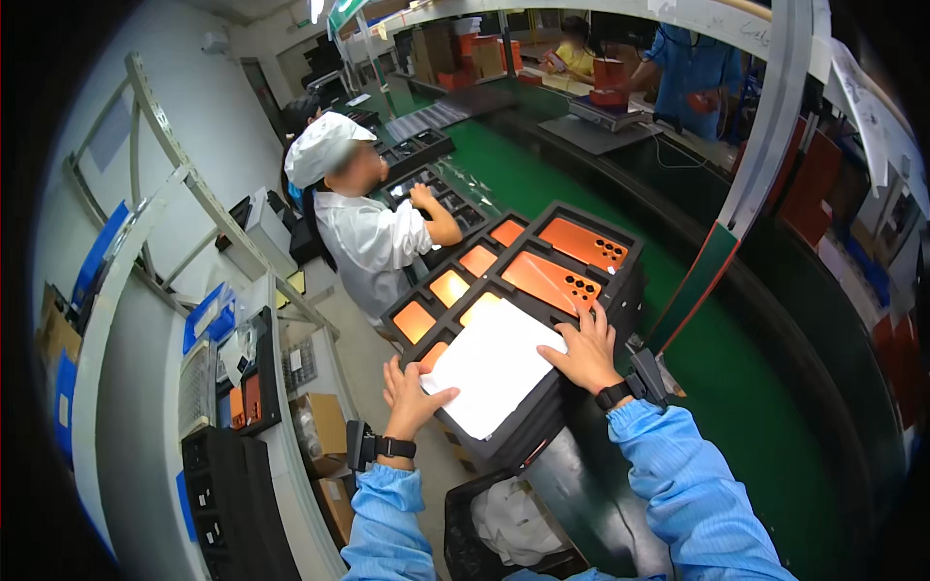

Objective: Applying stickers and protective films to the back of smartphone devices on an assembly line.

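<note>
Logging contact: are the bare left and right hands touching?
Apart: the head view shows a flat white rectangular sheet between bare left hand and right hand.

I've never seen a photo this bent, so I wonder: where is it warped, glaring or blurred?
Head view: fisheye bending curves the pale rack frame, with black corners; head view: the white sheet looks almost featureless in the light, and one orange panel glares yellowish; head view: the white-capped co-worker's face is blurred, while both hands look fairly sharp.
</note>
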The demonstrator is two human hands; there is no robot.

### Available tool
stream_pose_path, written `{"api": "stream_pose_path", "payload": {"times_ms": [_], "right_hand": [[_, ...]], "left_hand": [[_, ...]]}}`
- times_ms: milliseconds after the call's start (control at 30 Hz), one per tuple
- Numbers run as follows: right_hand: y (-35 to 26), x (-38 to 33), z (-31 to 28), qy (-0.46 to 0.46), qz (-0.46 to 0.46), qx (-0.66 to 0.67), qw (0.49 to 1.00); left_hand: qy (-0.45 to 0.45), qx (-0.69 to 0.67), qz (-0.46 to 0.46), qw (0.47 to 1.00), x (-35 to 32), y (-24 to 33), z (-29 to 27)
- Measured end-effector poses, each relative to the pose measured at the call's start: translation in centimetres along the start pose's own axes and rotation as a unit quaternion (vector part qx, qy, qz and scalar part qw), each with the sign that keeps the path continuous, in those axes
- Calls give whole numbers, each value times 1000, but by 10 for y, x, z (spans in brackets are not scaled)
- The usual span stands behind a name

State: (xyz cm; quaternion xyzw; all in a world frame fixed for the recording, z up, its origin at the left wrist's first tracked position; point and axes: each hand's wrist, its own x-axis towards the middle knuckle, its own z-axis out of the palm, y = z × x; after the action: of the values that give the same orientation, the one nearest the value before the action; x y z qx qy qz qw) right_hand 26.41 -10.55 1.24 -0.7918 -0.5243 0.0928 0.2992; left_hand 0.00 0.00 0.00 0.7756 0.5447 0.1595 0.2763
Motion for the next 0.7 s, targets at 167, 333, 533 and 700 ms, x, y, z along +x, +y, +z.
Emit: {"api": "stream_pose_path", "payload": {"times_ms": [167,333,533,700], "right_hand": [[3,10,6,59,-13,-30,998],[10,4,5,64,-20,32,997],[-11,-10,-22,158,-69,342,924],[22,-55,8,156,167,491,841]], "left_hand": [[19,119,1,993,10,11,-9],[46,-1,43,998,15,-20,2],[110,-412,83,901,1,-23,-11],[121,-840,-1,528,-12,-108,11]]}}
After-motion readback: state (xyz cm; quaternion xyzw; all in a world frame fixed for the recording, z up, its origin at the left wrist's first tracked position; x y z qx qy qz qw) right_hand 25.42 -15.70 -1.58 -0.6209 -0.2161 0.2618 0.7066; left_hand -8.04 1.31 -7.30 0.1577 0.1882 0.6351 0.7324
